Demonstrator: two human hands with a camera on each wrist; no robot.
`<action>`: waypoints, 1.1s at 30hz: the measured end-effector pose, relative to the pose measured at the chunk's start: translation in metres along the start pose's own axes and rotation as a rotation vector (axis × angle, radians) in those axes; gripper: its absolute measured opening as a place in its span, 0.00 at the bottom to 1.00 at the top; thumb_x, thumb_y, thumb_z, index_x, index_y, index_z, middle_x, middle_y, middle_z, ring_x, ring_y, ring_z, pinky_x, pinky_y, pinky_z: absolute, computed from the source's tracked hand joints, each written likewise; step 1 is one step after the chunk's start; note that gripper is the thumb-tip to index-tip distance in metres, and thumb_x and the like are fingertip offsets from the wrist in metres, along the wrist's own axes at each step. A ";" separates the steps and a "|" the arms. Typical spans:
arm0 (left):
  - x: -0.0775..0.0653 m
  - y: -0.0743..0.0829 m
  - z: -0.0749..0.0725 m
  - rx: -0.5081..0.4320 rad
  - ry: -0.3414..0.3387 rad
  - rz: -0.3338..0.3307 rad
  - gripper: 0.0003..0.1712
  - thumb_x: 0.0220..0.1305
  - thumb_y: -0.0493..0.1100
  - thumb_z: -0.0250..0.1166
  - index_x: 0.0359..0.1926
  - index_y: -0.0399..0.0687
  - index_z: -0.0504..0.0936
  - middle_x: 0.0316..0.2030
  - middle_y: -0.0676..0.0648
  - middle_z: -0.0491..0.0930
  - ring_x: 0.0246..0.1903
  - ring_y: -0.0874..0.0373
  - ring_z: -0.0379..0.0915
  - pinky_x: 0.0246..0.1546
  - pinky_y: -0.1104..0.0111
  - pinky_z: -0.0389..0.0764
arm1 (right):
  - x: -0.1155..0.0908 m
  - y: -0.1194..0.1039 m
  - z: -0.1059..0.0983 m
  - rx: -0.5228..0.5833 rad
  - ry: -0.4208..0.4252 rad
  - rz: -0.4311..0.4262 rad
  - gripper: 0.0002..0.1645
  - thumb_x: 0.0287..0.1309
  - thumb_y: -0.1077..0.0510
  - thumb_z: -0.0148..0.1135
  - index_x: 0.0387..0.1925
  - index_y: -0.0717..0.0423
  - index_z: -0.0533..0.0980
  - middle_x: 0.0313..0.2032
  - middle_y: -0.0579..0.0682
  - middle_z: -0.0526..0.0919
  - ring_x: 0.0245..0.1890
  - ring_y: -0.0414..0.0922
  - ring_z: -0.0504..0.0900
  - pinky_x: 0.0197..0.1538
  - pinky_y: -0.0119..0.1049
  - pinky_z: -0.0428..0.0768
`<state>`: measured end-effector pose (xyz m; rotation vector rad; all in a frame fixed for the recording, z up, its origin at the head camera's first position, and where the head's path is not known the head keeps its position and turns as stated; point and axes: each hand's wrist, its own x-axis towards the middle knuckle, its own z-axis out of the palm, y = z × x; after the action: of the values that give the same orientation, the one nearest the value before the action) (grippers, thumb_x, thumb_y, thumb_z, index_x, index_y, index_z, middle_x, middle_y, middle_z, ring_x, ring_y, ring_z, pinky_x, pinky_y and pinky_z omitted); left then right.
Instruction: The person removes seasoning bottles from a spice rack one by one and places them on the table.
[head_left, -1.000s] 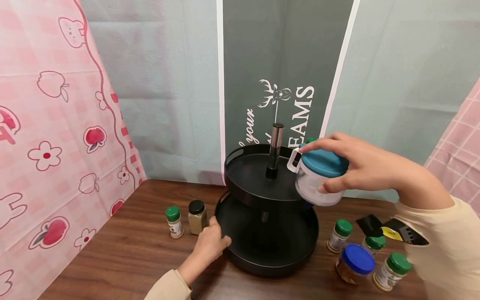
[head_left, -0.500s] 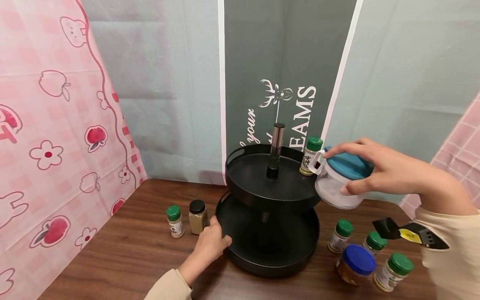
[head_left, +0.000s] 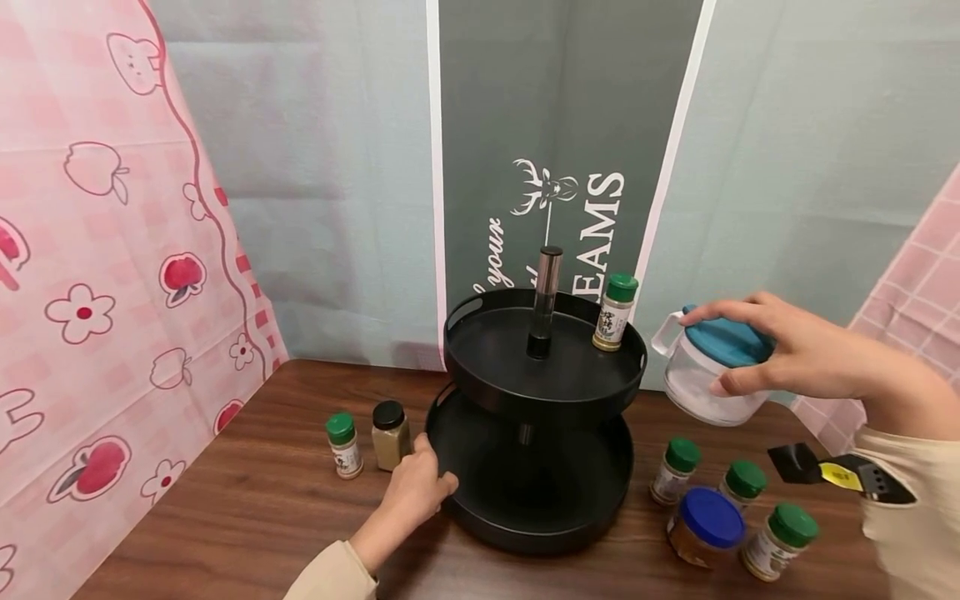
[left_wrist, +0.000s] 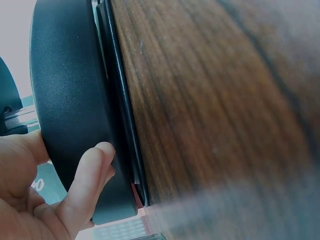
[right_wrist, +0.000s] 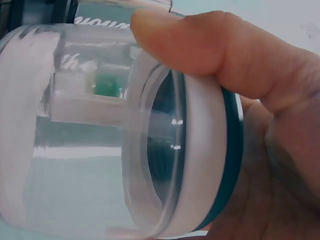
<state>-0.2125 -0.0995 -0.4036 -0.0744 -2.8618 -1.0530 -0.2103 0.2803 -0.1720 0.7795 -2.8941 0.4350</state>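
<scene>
My right hand (head_left: 817,350) holds a clear jar (head_left: 701,392) with a teal lid and white handle from above, thumb on its side. The jar hangs in the air to the right of a black two-tier turntable (head_left: 495,367). In the right wrist view, the jar (right_wrist: 85,150) lies across the picture with the thumb near its lid. My left hand (head_left: 416,483) grips the left rim of the turntable's lower tray, its fingers (left_wrist: 85,175) against the outer wall in the left wrist view. A green-capped spice bottle (head_left: 612,321) stands on the upper tray.
Left of the turntable stand a green-capped spice bottle (head_left: 345,454) and a black-capped jar (head_left: 391,442). At right are several green-capped bottles (head_left: 771,554) and a blue-lidded jar (head_left: 705,533). A metal post (head_left: 547,287) rises from the upper tray. Curtains hang behind the wooden table (head_left: 247,500).
My right hand has carried the jar rightward, away from the upper tray, uncovering the spice bottle there. My left hand stays at the lower tray.
</scene>
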 end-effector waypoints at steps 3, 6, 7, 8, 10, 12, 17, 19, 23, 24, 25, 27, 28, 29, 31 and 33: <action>0.000 0.000 0.000 -0.004 0.000 0.002 0.41 0.47 0.39 0.62 0.57 0.20 0.53 0.09 0.49 0.70 0.07 0.61 0.66 0.13 0.65 0.71 | -0.001 0.005 0.005 -0.041 0.025 -0.023 0.41 0.38 0.48 0.72 0.57 0.41 0.67 0.44 0.63 0.64 0.37 0.55 0.67 0.29 0.43 0.68; -0.001 -0.001 0.000 -0.009 0.004 0.005 0.40 0.47 0.39 0.61 0.56 0.20 0.54 0.10 0.48 0.71 0.07 0.61 0.66 0.14 0.65 0.71 | -0.001 0.009 0.010 -0.109 0.056 -0.046 0.41 0.35 0.47 0.74 0.55 0.41 0.68 0.44 0.66 0.66 0.37 0.58 0.67 0.29 0.44 0.68; -0.001 -0.001 0.000 -0.011 0.005 0.005 0.40 0.47 0.39 0.61 0.56 0.20 0.54 0.10 0.48 0.71 0.07 0.61 0.66 0.14 0.65 0.71 | -0.001 0.010 0.012 -0.128 0.063 -0.050 0.41 0.34 0.47 0.74 0.55 0.41 0.68 0.44 0.66 0.66 0.37 0.59 0.67 0.28 0.44 0.68; -0.001 -0.001 0.000 -0.013 0.006 0.005 0.40 0.47 0.39 0.61 0.56 0.20 0.54 0.10 0.48 0.71 0.07 0.61 0.66 0.14 0.65 0.71 | -0.001 0.011 0.013 -0.140 0.067 -0.049 0.41 0.34 0.46 0.74 0.55 0.41 0.68 0.45 0.67 0.65 0.38 0.61 0.66 0.28 0.45 0.68; -0.001 -0.001 0.000 -0.013 0.007 0.006 0.40 0.47 0.39 0.61 0.56 0.20 0.54 0.10 0.48 0.71 0.07 0.61 0.66 0.14 0.65 0.71 | -0.002 0.015 0.017 -0.154 0.073 -0.043 0.41 0.34 0.47 0.74 0.55 0.41 0.68 0.46 0.69 0.65 0.39 0.63 0.65 0.28 0.46 0.68; -0.001 -0.001 0.000 -0.014 0.005 0.006 0.41 0.46 0.39 0.61 0.56 0.20 0.54 0.10 0.48 0.71 0.07 0.61 0.66 0.14 0.65 0.71 | -0.005 0.018 0.020 -0.153 0.074 -0.033 0.41 0.34 0.47 0.74 0.54 0.42 0.68 0.46 0.69 0.64 0.39 0.65 0.63 0.27 0.47 0.68; -0.001 0.000 0.001 -0.012 0.012 0.011 0.41 0.46 0.39 0.61 0.56 0.19 0.54 0.09 0.49 0.71 0.06 0.62 0.65 0.14 0.65 0.71 | -0.011 0.029 0.028 -0.153 0.071 -0.010 0.40 0.34 0.48 0.74 0.53 0.41 0.68 0.46 0.69 0.64 0.39 0.66 0.62 0.27 0.48 0.67; 0.000 0.000 0.001 -0.011 0.012 0.015 0.41 0.46 0.39 0.61 0.56 0.20 0.54 0.09 0.49 0.71 0.06 0.62 0.65 0.14 0.65 0.71 | -0.013 0.033 0.031 -0.157 0.075 -0.005 0.39 0.33 0.48 0.74 0.52 0.41 0.68 0.46 0.70 0.64 0.39 0.66 0.61 0.27 0.49 0.67; 0.000 0.000 0.001 -0.011 0.010 0.016 0.41 0.46 0.39 0.61 0.56 0.20 0.54 0.09 0.49 0.71 0.06 0.62 0.65 0.14 0.65 0.72 | -0.018 0.044 0.036 -0.152 0.087 0.008 0.39 0.32 0.50 0.75 0.51 0.43 0.68 0.46 0.71 0.63 0.39 0.67 0.61 0.27 0.50 0.68; 0.000 0.000 0.001 -0.009 0.010 0.014 0.41 0.46 0.39 0.61 0.56 0.19 0.54 0.09 0.49 0.71 0.06 0.62 0.65 0.14 0.65 0.72 | -0.019 0.047 0.037 -0.149 0.090 0.011 0.40 0.31 0.50 0.75 0.51 0.43 0.68 0.46 0.71 0.63 0.39 0.67 0.62 0.26 0.50 0.68; 0.000 -0.001 0.001 -0.009 0.012 0.013 0.41 0.46 0.39 0.61 0.56 0.19 0.54 0.09 0.49 0.71 0.06 0.62 0.65 0.14 0.65 0.72 | -0.020 0.051 0.038 -0.147 0.090 0.014 0.40 0.31 0.50 0.75 0.51 0.43 0.68 0.45 0.71 0.63 0.39 0.67 0.62 0.26 0.49 0.69; 0.000 -0.001 0.001 -0.008 0.017 0.013 0.41 0.45 0.39 0.61 0.56 0.19 0.54 0.09 0.49 0.71 0.06 0.62 0.65 0.15 0.65 0.72 | -0.022 0.057 0.040 -0.149 0.100 0.016 0.40 0.30 0.49 0.75 0.51 0.44 0.68 0.45 0.72 0.63 0.38 0.66 0.63 0.26 0.49 0.69; 0.000 -0.001 0.001 -0.008 0.020 0.013 0.41 0.45 0.38 0.61 0.56 0.19 0.54 0.09 0.49 0.71 0.06 0.62 0.65 0.15 0.65 0.72 | -0.024 0.061 0.041 -0.151 0.104 0.017 0.41 0.30 0.49 0.76 0.51 0.45 0.68 0.45 0.72 0.64 0.38 0.66 0.64 0.26 0.49 0.69; -0.001 -0.001 0.001 -0.010 0.020 0.014 0.41 0.45 0.38 0.61 0.57 0.19 0.54 0.09 0.49 0.71 0.06 0.62 0.65 0.15 0.65 0.72 | -0.025 0.064 0.042 -0.153 0.108 0.018 0.41 0.29 0.49 0.76 0.51 0.45 0.68 0.45 0.72 0.64 0.38 0.65 0.64 0.25 0.48 0.69; -0.001 -0.001 0.001 -0.012 0.019 0.017 0.42 0.45 0.38 0.61 0.57 0.19 0.53 0.09 0.49 0.71 0.06 0.62 0.65 0.14 0.65 0.72 | -0.027 0.070 0.043 -0.156 0.113 0.020 0.41 0.29 0.49 0.76 0.50 0.45 0.68 0.44 0.73 0.64 0.38 0.65 0.65 0.25 0.49 0.70; -0.001 -0.001 0.001 -0.010 0.016 0.015 0.42 0.46 0.39 0.61 0.57 0.19 0.53 0.09 0.49 0.71 0.06 0.62 0.65 0.14 0.65 0.72 | -0.030 0.075 0.045 -0.156 0.112 0.025 0.41 0.29 0.49 0.76 0.50 0.46 0.67 0.44 0.73 0.64 0.38 0.65 0.65 0.25 0.49 0.70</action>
<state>-0.2117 -0.0998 -0.4055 -0.0872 -2.8372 -1.0605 -0.2242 0.3428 -0.2387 0.6733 -2.7956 0.2423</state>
